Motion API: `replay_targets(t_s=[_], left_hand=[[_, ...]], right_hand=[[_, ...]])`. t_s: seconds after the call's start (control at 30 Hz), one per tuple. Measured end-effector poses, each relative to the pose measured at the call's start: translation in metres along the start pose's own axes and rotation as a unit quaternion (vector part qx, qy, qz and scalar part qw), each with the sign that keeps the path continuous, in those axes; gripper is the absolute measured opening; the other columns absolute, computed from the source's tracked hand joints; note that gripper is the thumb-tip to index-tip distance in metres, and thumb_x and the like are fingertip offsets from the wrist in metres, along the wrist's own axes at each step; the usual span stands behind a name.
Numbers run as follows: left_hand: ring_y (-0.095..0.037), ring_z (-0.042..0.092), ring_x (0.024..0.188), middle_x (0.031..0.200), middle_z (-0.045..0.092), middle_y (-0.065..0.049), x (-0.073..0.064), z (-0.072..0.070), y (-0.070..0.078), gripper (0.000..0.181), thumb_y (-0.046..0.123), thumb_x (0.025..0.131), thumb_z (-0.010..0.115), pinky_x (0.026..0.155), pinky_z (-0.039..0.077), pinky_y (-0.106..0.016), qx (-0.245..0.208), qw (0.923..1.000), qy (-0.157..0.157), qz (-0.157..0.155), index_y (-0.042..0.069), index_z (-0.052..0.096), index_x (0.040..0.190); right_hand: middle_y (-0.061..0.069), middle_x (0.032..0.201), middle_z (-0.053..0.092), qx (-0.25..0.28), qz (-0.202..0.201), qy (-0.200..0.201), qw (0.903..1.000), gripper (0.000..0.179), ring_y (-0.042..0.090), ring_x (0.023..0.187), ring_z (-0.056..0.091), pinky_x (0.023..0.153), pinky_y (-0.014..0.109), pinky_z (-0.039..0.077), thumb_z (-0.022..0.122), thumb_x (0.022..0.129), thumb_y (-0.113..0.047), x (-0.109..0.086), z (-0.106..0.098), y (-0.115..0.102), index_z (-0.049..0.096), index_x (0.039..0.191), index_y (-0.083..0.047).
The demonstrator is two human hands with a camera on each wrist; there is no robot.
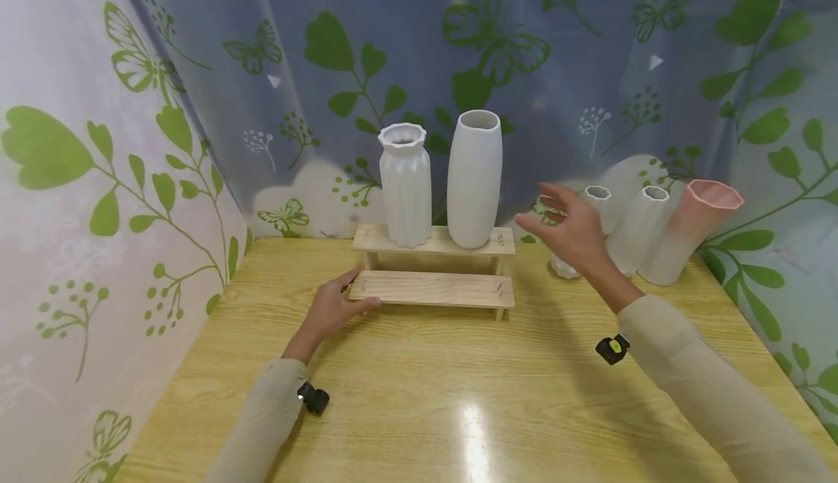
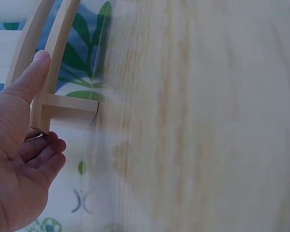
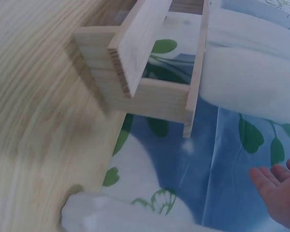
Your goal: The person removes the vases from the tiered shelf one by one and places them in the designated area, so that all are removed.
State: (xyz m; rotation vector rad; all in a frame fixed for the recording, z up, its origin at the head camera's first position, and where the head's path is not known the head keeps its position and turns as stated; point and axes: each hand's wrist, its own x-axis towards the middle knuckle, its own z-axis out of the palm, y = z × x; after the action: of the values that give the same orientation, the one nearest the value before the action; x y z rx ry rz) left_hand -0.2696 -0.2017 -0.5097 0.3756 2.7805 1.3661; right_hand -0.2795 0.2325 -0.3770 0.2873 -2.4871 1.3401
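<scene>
fwiw the relation that matters imo is R hand vs the tall smooth vase (image 1: pixel 474 177); it stands upright on the top tier of the wooden stand (image 1: pixel 432 289), R end, so long axis vertical; it's to the left of the R fingertips, w/ a visible gap btwn, no contact; right hand (image 1: pixel 572 232) is def the nearer one to it, fingers loosely spread and holding nothing, tips pointing roughly its way; the fluted vase (image 1: pixel 406 196) is on the same tier, just left of the smooth one, so farther from those fingers.

left hand (image 1: pixel 330 307) has the L end of the lower tier, thumb over the top and fingers curled in below, per the L wrist view; the stand runs off to the right from that grip, long axis side to side along the table (image 1: pixel 393 388).

other side of the R hand: small white vase (image 1: pixel 564 268) partly hidden behind it, then a white vase (image 1: pixel 633 236), then the pink-topped vase (image 1: pixel 684 228); can't tell exact depth there tbh.
</scene>
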Motion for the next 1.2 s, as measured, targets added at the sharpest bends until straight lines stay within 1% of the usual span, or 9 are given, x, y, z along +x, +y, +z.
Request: replay_targets(t_s=[0.1,0.3,0.47,0.57,0.63,0.8,1.03,1.2], left_hand=[[-0.042,0.043,0.143,0.16,0.039,-0.018,0.0,0.0,-0.001,0.097,0.052,0.084,0.081,0.108,0.045,-0.056,-0.001,1.0,-0.001,0.002,0.008,0.038,0.158],[-0.042,0.043,0.142,0.16,0.039,-0.018,0.0,0.0,-0.001,0.097,0.051,0.084,0.082,0.108,0.046,-0.057,-0.004,1.0,0.001,0.002,0.008,0.038,0.158],[-0.042,0.042,0.143,0.16,0.039,-0.018,0.001,0.0,-0.002,0.097,0.051,0.084,0.082,0.108,0.045,-0.057,-0.003,1.0,0.002,0.004,0.007,0.038,0.158],[-0.041,0.042,0.143,0.16,0.038,-0.018,0.001,0.001,-0.002,0.098,0.053,0.083,0.081,0.109,0.045,-0.057,-0.002,1.0,0.0,0.004,0.007,0.037,0.158],[-0.041,0.041,0.144,0.16,0.038,-0.018,0.001,0.001,-0.002,0.098,0.053,0.083,0.081,0.109,0.045,-0.057,-0.002,1.0,-0.001,0.004,0.008,0.037,0.159],[-0.043,0.041,0.143,0.161,0.037,-0.019,0.0,0.0,-0.003,0.099,0.053,0.083,0.081,0.107,0.046,-0.057,-0.005,1.0,-0.001,0.004,0.008,0.037,0.159],[-0.044,0.044,0.141,0.158,0.04,-0.022,0.003,0.0,-0.004,0.099,0.052,0.082,0.083,0.107,0.046,-0.056,0.005,1.0,0.003,0.002,0.004,0.039,0.157],[-0.044,0.042,0.142,0.159,0.039,-0.022,0.002,0.0,-0.003,0.099,0.052,0.082,0.083,0.108,0.045,-0.057,-0.008,1.0,-0.002,-0.003,0.005,0.039,0.157]], right_hand=[[0.014,0.155,0.047,0.003,0.001,-0.015,0.9999,0.084,0.038,0.137,0.051,0.107,0.054,0.048,0.08,0.088,-0.048,0.004,0.005,-0.006,0.045,0.155,-0.01],[0.013,0.159,0.042,0.01,0.002,-0.023,0.9997,0.086,0.04,0.139,0.047,0.109,0.054,0.046,0.081,0.087,-0.047,0.013,0.02,-0.015,0.043,0.156,-0.011],[0.012,0.159,0.042,0.038,0.011,-0.022,0.999,0.091,0.037,0.141,0.047,0.11,0.052,0.045,0.084,0.084,-0.046,0.02,0.033,-0.018,0.041,0.156,-0.01],[0.01,0.16,0.041,0.055,0.022,-0.027,0.9979,0.096,0.034,0.142,0.046,0.112,0.051,0.044,0.085,0.082,-0.049,0.024,0.039,-0.018,0.039,0.158,-0.011],[0.011,0.16,0.04,0.063,0.025,-0.033,0.9972,0.099,0.035,0.143,0.045,0.113,0.051,0.042,0.085,0.081,-0.05,0.027,0.042,-0.017,0.037,0.158,-0.011],[0.013,0.158,0.043,0.074,0.02,-0.032,0.9965,0.097,0.037,0.141,0.046,0.113,0.054,0.042,0.086,0.082,-0.047,0.033,0.05,-0.017,0.037,0.158,-0.011],[0.014,0.155,0.045,0.1,0.022,-0.042,0.9939,0.1,0.035,0.139,0.048,0.112,0.053,0.043,0.087,0.081,-0.044,0.037,0.06,-0.023,0.033,0.159,-0.013],[0.015,0.151,0.049,0.091,0.021,-0.037,0.995,0.101,0.035,0.133,0.054,0.106,0.055,0.048,0.087,0.08,-0.047,0.04,0.066,-0.025,0.034,0.159,-0.013]])
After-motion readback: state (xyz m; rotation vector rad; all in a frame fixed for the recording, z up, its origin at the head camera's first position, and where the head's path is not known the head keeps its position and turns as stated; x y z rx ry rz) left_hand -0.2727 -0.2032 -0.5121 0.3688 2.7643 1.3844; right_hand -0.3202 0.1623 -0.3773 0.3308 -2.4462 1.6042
